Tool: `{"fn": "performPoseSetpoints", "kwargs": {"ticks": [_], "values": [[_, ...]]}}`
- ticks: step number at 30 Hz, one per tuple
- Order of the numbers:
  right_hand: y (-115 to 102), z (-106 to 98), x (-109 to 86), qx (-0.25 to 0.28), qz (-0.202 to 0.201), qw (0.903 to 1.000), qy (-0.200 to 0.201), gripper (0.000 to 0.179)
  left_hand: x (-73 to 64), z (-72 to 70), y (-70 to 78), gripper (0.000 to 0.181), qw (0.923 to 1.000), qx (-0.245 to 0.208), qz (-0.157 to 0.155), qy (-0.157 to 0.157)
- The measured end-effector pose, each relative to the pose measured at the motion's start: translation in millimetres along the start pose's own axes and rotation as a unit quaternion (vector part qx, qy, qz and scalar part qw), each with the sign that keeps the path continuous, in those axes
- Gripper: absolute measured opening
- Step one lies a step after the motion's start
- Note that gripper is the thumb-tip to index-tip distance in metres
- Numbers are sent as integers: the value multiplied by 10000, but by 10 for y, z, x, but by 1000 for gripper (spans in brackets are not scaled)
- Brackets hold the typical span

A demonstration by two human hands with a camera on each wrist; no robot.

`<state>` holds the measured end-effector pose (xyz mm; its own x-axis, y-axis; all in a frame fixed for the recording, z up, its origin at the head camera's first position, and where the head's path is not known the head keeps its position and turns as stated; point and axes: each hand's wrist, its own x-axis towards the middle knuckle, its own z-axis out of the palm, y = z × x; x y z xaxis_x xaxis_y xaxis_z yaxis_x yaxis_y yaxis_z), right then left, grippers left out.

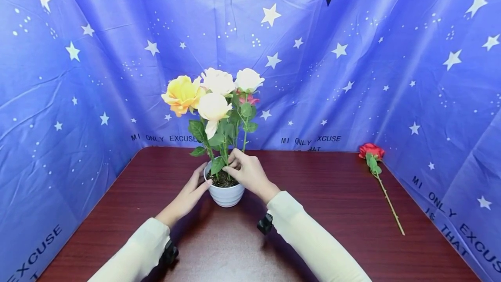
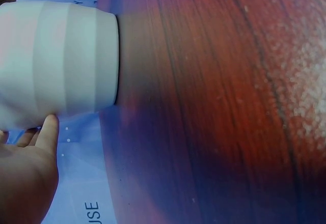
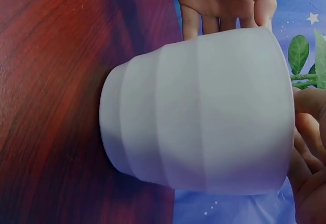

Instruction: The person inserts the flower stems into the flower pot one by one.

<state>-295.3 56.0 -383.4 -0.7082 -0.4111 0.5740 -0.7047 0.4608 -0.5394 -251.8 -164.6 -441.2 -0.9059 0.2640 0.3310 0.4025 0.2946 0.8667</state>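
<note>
A white ribbed flowerpot with dark soil stands upright on the table, several artificial roses in it: a yellow rose, a cream rose and white roses on leafy green stems. My left hand rests against the pot's left side, thumb at the rim; in the right wrist view its fingers are fairly straight along the wall. My right hand is over the right rim, thumb and curled fingers pinching a rose stem low above the soil; the contact is partly hidden.
A single red rose with a long stem lies at the right of the dark red wooden table. A blue star-printed cloth surrounds the table at the back and both sides.
</note>
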Motion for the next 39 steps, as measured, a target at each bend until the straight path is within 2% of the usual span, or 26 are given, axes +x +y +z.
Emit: {"fn": "performPoseSetpoints", "kwargs": {"ticks": [6, 12, 23, 39], "values": [[-21, 16, -4, 58, 56, 10000, 54, 20, -7, -3, 23, 63, 10000, -5, 59, -30], [-27, 12, -19, 207, 111, 9997, 114, 19, -11, -11, 32, 63, 10000, 59, -64, -17], [6, 3, -31, 312, 217, 9991, 169, 18, -21, 4, 81, 63, 9998, -164, -43, -71], [-10, -202, -20, 319, 174, 9991, 225, 19, -6, 0, 33, 64, 10000, -37, -40, -39]]}}
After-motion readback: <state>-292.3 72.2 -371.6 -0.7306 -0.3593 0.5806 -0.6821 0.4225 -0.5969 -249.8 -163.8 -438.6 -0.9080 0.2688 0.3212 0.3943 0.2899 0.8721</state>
